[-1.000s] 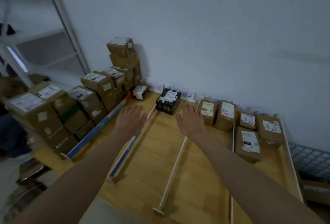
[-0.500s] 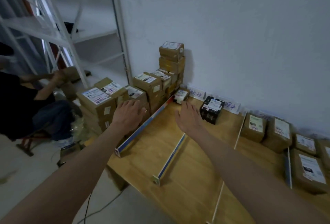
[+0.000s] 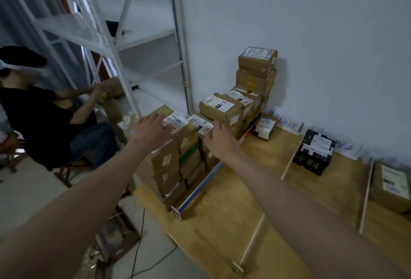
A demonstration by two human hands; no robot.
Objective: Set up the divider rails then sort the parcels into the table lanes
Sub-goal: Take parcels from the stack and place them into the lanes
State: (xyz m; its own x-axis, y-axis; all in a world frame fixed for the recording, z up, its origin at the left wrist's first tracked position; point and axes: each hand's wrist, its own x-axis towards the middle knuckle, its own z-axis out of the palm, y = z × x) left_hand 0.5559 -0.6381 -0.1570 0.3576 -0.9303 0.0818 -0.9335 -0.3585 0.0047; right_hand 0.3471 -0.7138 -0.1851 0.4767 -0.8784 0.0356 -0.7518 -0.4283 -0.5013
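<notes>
Matt pale wood worktop (image 3: 233, 192); brown cardboard parcels (image 3: 219, 109) with white paper labels; a glossy black parcel (image 3: 313, 151); white-painted metal shelving (image 3: 178, 33).

head-worn view, angled down-left, close over table (image 3: 233, 200) corner

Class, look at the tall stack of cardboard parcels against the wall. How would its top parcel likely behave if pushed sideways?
The top parcel would probably slide stiffly rather than bend: it is a taped cardboard box with squared edges. It may fall off, since it sits highest on a narrow stack with lower parcels beside it. Its weight cannot be judged, though its modest size suggests one hand might move it.
</notes>
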